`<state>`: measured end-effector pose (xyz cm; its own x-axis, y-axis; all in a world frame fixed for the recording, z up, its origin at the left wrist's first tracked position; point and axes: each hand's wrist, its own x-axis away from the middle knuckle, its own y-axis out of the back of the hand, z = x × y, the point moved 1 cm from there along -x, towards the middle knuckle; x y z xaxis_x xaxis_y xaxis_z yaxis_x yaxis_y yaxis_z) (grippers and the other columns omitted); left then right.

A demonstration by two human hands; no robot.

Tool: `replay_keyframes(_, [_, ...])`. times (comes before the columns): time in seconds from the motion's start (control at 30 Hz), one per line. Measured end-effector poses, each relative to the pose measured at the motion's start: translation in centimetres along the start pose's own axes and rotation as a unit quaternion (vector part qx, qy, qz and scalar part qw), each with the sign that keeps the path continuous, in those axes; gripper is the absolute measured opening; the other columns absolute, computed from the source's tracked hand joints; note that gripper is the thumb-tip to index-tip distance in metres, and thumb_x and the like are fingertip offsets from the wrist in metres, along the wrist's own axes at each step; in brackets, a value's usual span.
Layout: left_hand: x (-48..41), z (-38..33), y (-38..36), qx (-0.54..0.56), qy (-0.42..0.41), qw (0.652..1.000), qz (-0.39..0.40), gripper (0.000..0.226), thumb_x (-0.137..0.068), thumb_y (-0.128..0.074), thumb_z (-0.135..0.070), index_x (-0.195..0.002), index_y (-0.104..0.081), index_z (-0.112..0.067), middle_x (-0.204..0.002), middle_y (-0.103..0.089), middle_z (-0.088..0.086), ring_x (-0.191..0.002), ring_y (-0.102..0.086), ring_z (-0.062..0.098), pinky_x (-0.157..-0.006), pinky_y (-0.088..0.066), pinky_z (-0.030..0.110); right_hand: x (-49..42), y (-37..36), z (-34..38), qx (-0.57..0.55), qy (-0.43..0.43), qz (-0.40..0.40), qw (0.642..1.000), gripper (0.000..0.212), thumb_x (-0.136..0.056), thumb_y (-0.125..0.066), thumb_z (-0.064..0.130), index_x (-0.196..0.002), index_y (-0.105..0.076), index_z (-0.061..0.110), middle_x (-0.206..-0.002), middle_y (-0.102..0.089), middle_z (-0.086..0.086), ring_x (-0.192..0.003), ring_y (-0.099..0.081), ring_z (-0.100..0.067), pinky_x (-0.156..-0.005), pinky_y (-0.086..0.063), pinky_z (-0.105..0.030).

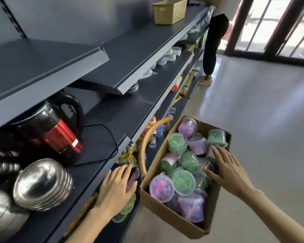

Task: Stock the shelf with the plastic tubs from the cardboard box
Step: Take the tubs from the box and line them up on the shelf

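Many tubs (pixel 183 182) are heaped in the box (pixel 168 214); one could be dislodged by the right hand (pixel 226 171), grip wide. Left of the box, the grip of the left hand (pixel 114 188) cannot be told.

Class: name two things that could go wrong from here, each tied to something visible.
The round plastic tubs lie heaped and tilted in the brown cardboard box; the open right hand could topple some. The pink plastic tub under the left hand, at the dark grey shelving's front, may slip.
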<state>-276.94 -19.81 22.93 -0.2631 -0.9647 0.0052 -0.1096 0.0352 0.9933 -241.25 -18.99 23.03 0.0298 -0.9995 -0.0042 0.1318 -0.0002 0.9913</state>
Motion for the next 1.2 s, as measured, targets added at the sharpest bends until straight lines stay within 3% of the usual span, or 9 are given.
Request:
replay_keyframes(0.1, [-2.1,-0.8,-1.7,0.003,-0.026,0.999,0.039,0.06,-0.085,-0.035,-0.051,-0.116,-0.065,-0.009,-0.108,-0.07,0.004,-0.098,-0.067,0.018,-0.08,-0.054,0.038,-0.3,-2.2,-1.6,0.0,-0.046,0.015,0.999,0.113,-0.067,0.003,0.087,-0.148,-0.021,0.012,-0.153,-0.025,-0.008,-0.142,-0.021,-0.024,-0.114,-0.02,-0.04])
replay_keyframes(0.33, [-5.3,-2.6,-7.4,0.007,-0.062,0.989,0.134,0.059,-0.084,-0.035,-0.052,-0.117,-0.065,-0.013,-0.11,-0.068,-0.002,-0.102,-0.065,0.012,-0.082,-0.055,0.033,-1.7,-7.0,-4.5,-0.027,-0.085,0.067,0.994,0.118,-0.064,0.004,0.089,-0.146,-0.026,0.01,-0.149,-0.032,-0.01,-0.138,-0.029,-0.028,-0.11,-0.027,-0.041])
replay_keyframes(0.5, [-8.9,-4.9,-10.0,0.011,-0.059,0.986,0.158,0.061,-0.083,-0.034,-0.053,-0.115,-0.066,-0.013,-0.108,-0.069,-0.004,-0.099,-0.066,0.009,-0.08,-0.053,0.029,-5.4,-10.3,-6.7,-0.028,-0.074,0.108,0.991,0.106,-0.065,-0.012,0.077,-0.147,-0.019,0.011,-0.152,-0.025,-0.007,-0.141,-0.024,-0.024,-0.112,-0.022,-0.035])
replay_keyframes(0.57, [-10.8,-5.9,-10.8,0.031,-0.04,0.988,0.145,0.07,-0.082,-0.026,-0.056,-0.127,-0.057,-0.011,-0.122,-0.063,0.0,-0.113,-0.059,0.013,-0.093,-0.045,0.029,-7.2,-11.6,-7.5,-0.031,-0.056,0.123,0.99,0.097,-0.075,-0.026,0.074,-0.148,-0.016,0.011,-0.153,-0.023,-0.008,-0.141,-0.022,-0.023,-0.113,-0.021,-0.034])
replay_keyframes(0.7, [-15.5,-8.0,-11.8,0.083,-0.03,0.989,0.12,0.093,-0.073,0.001,-0.065,-0.148,-0.021,-0.015,-0.153,-0.027,0.0,-0.14,-0.024,0.013,-0.114,-0.015,0.03,-12.1,-14.0,-9.4,-0.047,-0.022,0.142,0.988,0.083,-0.088,-0.051,0.052,-0.149,-0.011,0.014,-0.156,-0.013,-0.006,-0.143,-0.017,-0.022,-0.114,-0.018,-0.033])
replay_keyframes(0.83, [-19.8,-9.2,-13.2,0.087,-0.032,0.99,0.104,0.073,-0.09,-0.02,-0.058,-0.15,-0.014,-0.017,-0.155,-0.02,-0.001,-0.142,-0.018,0.013,-0.112,-0.009,0.024,-17.7,-15.8,-10.7,-0.052,0.023,0.143,0.988,0.071,-0.091,-0.053,0.039,-0.148,-0.018,0.015,-0.155,-0.016,-0.005,-0.142,-0.018,-0.021,-0.111,-0.022,-0.031])
replay_keyframes(0.97, [-22.5,-9.5,-15.3,0.053,-0.035,0.993,0.103,0.08,-0.082,-0.019,-0.06,-0.144,-0.033,-0.013,-0.146,-0.04,0.002,-0.134,-0.037,0.018,-0.108,-0.028,0.033,-22.1,-18.0,-10.9,-0.016,0.089,0.158,0.983,0.057,-0.093,-0.051,0.028,-0.144,-0.029,0.016,-0.15,-0.028,-0.007,-0.137,-0.029,-0.023,-0.108,-0.024,-0.031])
replay_keyframes(1.07, [-23.3,-9.9,-16.5,0.033,-0.047,0.993,0.106,0.072,-0.081,-0.031,-0.056,-0.13,-0.053,-0.009,-0.126,-0.06,0.005,-0.114,-0.058,0.022,-0.091,-0.047,0.04,-24.1,-19.7,-11.4,0.018,0.089,0.175,0.98,0.056,-0.094,-0.05,0.026,-0.144,-0.029,0.016,-0.146,-0.035,-0.004,-0.134,-0.032,-0.022,-0.108,-0.026,-0.03])
replay_keyframes(1.2, [-23.6,-10.1,-17.4,0.055,-0.046,0.992,0.104,0.081,-0.079,-0.02,-0.061,-0.141,-0.04,-0.012,-0.14,-0.048,0.003,-0.128,-0.044,0.02,-0.104,-0.036,0.038,-25.5,-20.9,-12.4,0.049,0.088,0.157,0.983,0.041,-0.097,-0.044,0.023,-0.137,-0.04,0.019,-0.141,-0.042,0.002,-0.132,-0.035,-0.02,-0.102,-0.033,-0.031])
